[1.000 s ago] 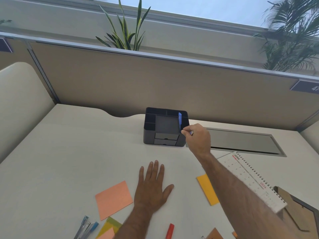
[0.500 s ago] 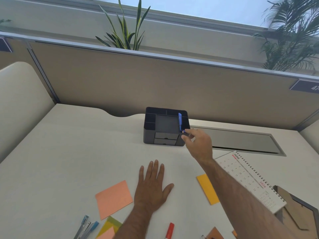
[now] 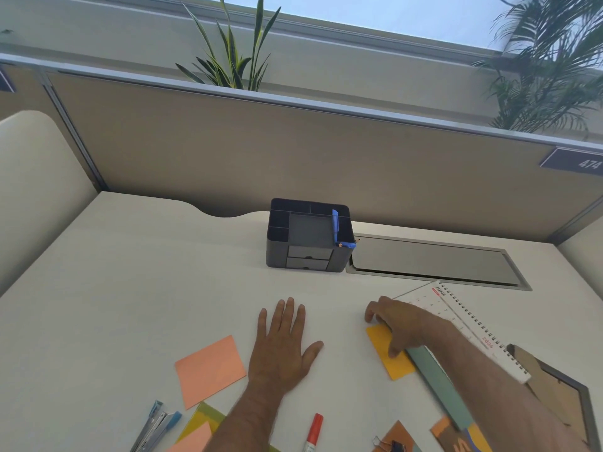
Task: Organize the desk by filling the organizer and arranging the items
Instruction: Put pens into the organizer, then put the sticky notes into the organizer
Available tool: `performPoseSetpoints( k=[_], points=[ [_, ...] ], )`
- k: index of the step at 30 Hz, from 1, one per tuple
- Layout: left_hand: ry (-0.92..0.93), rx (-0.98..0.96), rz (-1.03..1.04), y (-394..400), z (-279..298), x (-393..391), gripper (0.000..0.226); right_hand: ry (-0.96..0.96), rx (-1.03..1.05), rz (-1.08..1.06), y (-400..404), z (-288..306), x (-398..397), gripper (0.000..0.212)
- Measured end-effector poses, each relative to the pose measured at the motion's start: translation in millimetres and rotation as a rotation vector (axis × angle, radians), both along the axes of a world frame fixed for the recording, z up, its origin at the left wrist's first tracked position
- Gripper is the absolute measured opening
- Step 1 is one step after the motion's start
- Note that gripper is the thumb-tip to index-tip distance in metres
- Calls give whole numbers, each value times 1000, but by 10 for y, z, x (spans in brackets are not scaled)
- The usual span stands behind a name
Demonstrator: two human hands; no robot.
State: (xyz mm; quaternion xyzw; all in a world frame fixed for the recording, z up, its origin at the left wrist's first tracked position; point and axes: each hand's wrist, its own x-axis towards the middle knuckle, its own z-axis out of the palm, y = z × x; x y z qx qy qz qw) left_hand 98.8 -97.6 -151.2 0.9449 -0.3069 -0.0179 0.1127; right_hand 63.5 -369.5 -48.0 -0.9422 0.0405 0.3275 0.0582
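A dark grey desk organizer (image 3: 277,246) with two small drawers stands at the back of the desk. A blue pen (image 3: 336,228) leans in its right compartment. My left hand (image 3: 284,344) lies flat on the desk, fingers spread, holding nothing. My right hand (image 3: 401,324) hovers over the top of a yellow sticky note (image 3: 390,360), fingers loosely curled and touching it, not gripping. An orange sticky note (image 3: 210,368) lies left of my left hand. A red marker (image 3: 314,433) lies near the front edge.
A spiral desk calendar (image 3: 470,324) lies right of my right hand, beside a green ruler-like strip (image 3: 440,386) and a picture frame (image 3: 561,393). A stapler (image 3: 156,425), more sticky notes (image 3: 199,425) and a binder clip (image 3: 390,445) sit along the front. A grey cable hatch (image 3: 430,262) adjoins the organizer.
My right hand let go of the blue pen, left it in the organizer, and drew back toward me onto the yellow sticky note. My left hand stayed flat.
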Motion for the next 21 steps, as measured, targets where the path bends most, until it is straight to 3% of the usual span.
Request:
performPoseSetpoints(
  k=[10, 15, 18, 21],
  points=[
    [4, -6, 11, -7, -4, -3, 78, -87, 143, -61, 68, -69, 6, 44],
    [34, -54, 11, 5, 31, -3, 74, -289, 483, -288, 166, -84, 49, 29],
    [25, -249, 12, 40, 78, 1, 75, -469, 737, -522, 292, -76, 89, 26],
    [151, -563, 80, 55, 144, 31, 67, -515, 1018, -692, 437, -56, 123, 22]
  ],
)
